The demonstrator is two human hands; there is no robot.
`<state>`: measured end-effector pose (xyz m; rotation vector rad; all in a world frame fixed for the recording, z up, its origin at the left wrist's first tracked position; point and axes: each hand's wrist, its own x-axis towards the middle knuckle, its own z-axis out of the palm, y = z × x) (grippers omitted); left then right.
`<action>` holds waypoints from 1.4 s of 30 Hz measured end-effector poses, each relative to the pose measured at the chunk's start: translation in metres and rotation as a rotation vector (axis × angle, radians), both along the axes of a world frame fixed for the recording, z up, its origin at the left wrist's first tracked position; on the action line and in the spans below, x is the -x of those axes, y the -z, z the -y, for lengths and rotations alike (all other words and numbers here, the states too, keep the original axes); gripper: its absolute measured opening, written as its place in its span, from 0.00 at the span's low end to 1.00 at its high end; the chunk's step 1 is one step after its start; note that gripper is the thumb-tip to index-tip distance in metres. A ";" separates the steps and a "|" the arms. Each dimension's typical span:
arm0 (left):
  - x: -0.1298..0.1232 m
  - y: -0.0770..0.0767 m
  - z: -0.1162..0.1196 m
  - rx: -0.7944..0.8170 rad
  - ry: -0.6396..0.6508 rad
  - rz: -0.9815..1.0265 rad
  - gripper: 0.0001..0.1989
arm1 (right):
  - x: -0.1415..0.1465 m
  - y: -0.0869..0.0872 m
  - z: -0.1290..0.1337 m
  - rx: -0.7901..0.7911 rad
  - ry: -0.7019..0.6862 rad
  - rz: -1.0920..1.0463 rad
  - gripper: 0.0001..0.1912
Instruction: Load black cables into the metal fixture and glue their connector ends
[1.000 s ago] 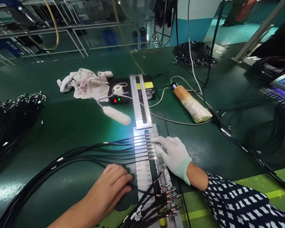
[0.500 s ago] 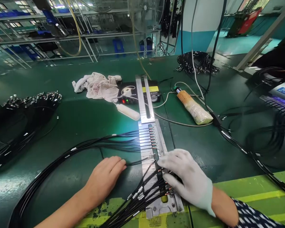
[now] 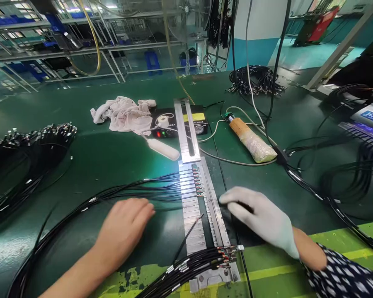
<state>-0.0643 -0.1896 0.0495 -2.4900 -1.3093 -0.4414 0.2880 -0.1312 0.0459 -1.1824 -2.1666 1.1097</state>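
My bare left hand (image 3: 127, 225) is curled with its fingers together, left of the metal slotted fixture (image 3: 194, 227). A faint, blurred black cable (image 3: 168, 208) runs from its fingertips toward the fixture. My right hand (image 3: 259, 217), in a white glove, hovers just right of the fixture's rail. Its thumb and fingers are loosely bent with a gap between, and nothing shows in them. Several black cables (image 3: 161, 180) lie in the upper slots, their stripped ends in a row. A bundle of black cables (image 3: 186, 269) rests across the lower end, and one loose cable (image 3: 188, 236) points up over the slots.
A white lamp-like wand (image 3: 163, 149) lies beside the black control box (image 3: 166, 128) and a crumpled cloth (image 3: 127, 114). To the right is a wrapped wooden-handled tool (image 3: 251, 138) with cords. Cable coils (image 3: 34, 153) lie at left. Hanging cords (image 3: 275, 74) cross the view.
My left hand has drawn left with the cable, away from the slots. My right hand has lifted off the bundled cable ends and moved right, uncovering them. A cable at far left has shifted.
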 end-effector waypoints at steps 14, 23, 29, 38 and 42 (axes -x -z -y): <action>-0.046 0.020 -0.023 0.170 0.046 0.240 0.06 | 0.018 0.028 -0.036 -0.077 0.093 -0.004 0.11; -0.052 0.023 -0.035 0.074 0.023 0.056 0.07 | 0.017 0.029 -0.037 -0.077 0.084 -0.001 0.11; -0.050 0.024 -0.029 0.048 0.097 0.009 0.04 | 0.018 0.029 -0.037 -0.068 0.082 -0.019 0.11; -0.039 0.025 -0.030 0.025 0.291 -0.080 0.12 | 0.018 0.029 -0.038 -0.073 0.073 -0.007 0.10; -0.040 0.025 -0.034 0.021 0.302 -0.099 0.11 | 0.018 0.030 -0.038 -0.085 0.071 0.001 0.10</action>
